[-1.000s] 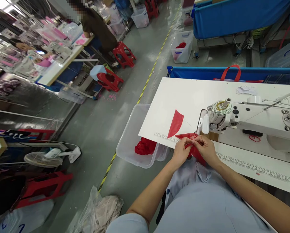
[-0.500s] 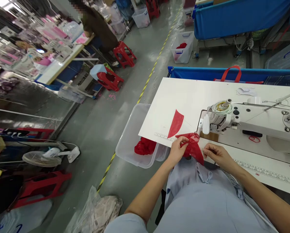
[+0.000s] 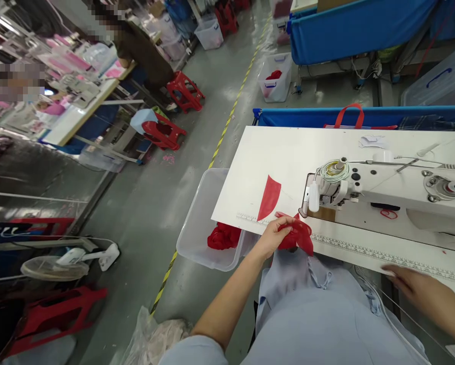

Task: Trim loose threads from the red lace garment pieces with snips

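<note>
My left hand pinches a crumpled piece of sheer red fabric at the front edge of the white sewing table. Part of that fabric hangs over the edge, against my light blue clothing. Apart from it, to the right, my right hand is at the table's front edge, smeared by motion, so its fingers are unclear. A flat red fabric piece lies on the tabletop beyond my left hand. The sewing machine stands to the right, its needle end just beyond the held fabric.
A clear plastic bin holding red fabric stands under the table's left corner. A blue cloth trough runs behind the table. On the left are red stools, a fan and a seated person at another table.
My right hand has moved away from the red fabric, to the right along the table edge. My left hand still holds the fabric, now more bunched. The view has shifted slightly.
</note>
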Demonstrator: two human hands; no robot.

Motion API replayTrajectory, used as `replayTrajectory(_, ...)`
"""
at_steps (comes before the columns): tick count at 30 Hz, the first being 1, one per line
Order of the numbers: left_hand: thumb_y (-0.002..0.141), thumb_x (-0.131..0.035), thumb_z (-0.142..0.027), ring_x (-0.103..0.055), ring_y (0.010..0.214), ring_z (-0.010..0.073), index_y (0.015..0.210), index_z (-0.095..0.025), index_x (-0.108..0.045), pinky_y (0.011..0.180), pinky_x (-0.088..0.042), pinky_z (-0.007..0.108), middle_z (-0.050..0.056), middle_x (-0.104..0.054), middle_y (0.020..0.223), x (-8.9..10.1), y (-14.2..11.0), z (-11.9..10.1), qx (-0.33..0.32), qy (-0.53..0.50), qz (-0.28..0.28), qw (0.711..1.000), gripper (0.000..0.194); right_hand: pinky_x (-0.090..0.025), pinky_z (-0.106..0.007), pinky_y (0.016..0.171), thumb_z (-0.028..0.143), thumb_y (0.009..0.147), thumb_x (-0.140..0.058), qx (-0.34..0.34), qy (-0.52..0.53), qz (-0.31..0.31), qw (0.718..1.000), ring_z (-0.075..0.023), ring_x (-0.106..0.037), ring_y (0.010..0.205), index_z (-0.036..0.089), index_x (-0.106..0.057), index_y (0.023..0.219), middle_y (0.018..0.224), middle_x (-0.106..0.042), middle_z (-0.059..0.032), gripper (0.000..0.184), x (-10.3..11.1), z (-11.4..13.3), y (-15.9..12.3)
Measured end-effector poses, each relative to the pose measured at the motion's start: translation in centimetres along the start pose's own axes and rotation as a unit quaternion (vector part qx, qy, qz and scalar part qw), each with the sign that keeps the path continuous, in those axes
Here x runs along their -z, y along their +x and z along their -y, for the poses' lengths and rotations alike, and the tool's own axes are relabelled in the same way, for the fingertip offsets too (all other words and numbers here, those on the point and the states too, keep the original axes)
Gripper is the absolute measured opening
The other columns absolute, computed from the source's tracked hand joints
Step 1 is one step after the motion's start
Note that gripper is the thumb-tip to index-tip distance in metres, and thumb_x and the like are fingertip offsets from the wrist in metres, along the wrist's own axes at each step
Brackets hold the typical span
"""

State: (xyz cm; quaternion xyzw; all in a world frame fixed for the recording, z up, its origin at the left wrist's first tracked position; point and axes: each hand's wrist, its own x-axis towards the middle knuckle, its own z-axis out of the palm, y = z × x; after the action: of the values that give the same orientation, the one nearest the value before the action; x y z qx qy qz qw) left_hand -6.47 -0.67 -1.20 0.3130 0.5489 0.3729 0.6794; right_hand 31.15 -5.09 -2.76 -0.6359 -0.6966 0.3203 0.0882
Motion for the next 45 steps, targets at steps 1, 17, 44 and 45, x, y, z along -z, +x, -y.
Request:
replayTrajectory(1, 0.073, -0.067, -0.024, -0.064, 0.088, 0.0184, 0.09, -0.019, -0.07, 0.083, -0.05, 0.032, 0.004, -0.069, 0.095, -0.2, -0.2, -0.4, 0.005, 0.004, 0.014, 1.0, 0.018, -0.05, -0.043, 0.056, 0.051, 0.074, -0.058, 0.023, 0.026, 0.021, 0.999, -0.0333, -0.069, 0.07, 0.033, -0.072, 0.084, 0.084, -0.076, -0.0068, 0.025, -0.3, 2.9, 1.4)
replayTrajectory(17, 0.085, -0.052, -0.025, -0.062, 0.081, 0.0155, 0.092, -0.019, -0.067, 0.074, -0.048, 0.026, 0.002, -0.071, 0.091, -0.7, -1.3, -2.3, -0.063, 0.249, 0.016, 0.966, 0.017, -0.045, -0.03, 0.064, 0.043, 0.087, -0.051, 0.102, 0.283, 0.065, 0.951, -0.0181, -0.057, 0.072, 0.021, -0.058, 0.079, 0.079, -0.065, -0.0041, 0.025, -5.8, 17.2, 9.5)
replayTrajectory(44, 0.078, -0.067, -0.055, -0.057, 0.075, 0.0123, 0.088, -0.016, -0.061, 0.073, -0.043, 0.026, 0.002, -0.064, 0.082, -1.7, -1.8, -3.5, 0.052, 0.027, 0.154, 0.986, 0.041, -0.047, -0.028, 0.057, 0.028, 0.089, -0.049, 0.155, 0.2, -0.014, 0.967, -0.017, -0.062, 0.067, 0.022, -0.064, 0.098, 0.087, -0.071, -0.005, 0.018, -4.4, 16.5, 8.4)
replayTrajectory(45, 0.077, -0.068, -0.054, -0.057, 0.076, 0.0123, 0.09, -0.016, -0.061, 0.074, -0.043, 0.026, 0.002, -0.064, 0.083, -1.9, -2.0, -3.6, 0.047, 0.02, 0.145, 0.988, 0.041, -0.047, -0.028, 0.056, 0.027, 0.09, -0.049, 0.161, 0.191, -0.057, 0.967, -0.0168, -0.062, 0.068, 0.022, -0.064, 0.101, 0.094, -0.07, -0.0069, 0.019, -4.4, 16.4, 8.1)
